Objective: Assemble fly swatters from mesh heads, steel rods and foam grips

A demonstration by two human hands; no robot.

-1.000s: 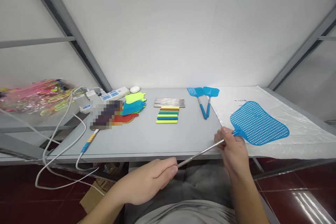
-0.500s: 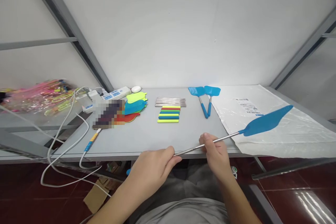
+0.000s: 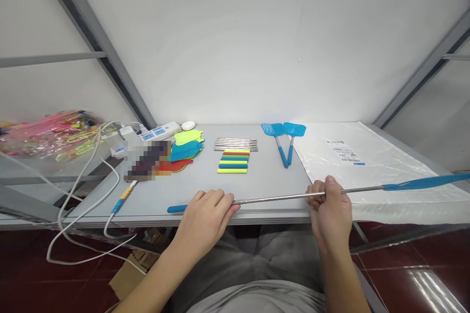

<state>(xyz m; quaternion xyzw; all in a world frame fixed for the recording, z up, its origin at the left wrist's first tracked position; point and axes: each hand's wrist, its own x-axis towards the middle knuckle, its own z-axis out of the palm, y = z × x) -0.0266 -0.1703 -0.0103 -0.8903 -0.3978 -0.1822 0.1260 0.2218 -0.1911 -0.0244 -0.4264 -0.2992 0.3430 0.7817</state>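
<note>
The extended blue fly swatter, seemingly complete, spans the front edge of the table, the left hand gripping its handle end, the right hand its rod. Two assembled swatters lie beyond; loose rods, handles and swatter heads appear left unjoined.

The left hand and right hand are now wider apart than half a second ago, a longer stretch of metal rod bare between their fingers; the rod lies nearer level; a blue handle, hidden before, shows left of the left hand; the blue swatter head, face-on a second ago, is edge-on, cut by the right border; the label, mostly covered then, is exposed.
</note>
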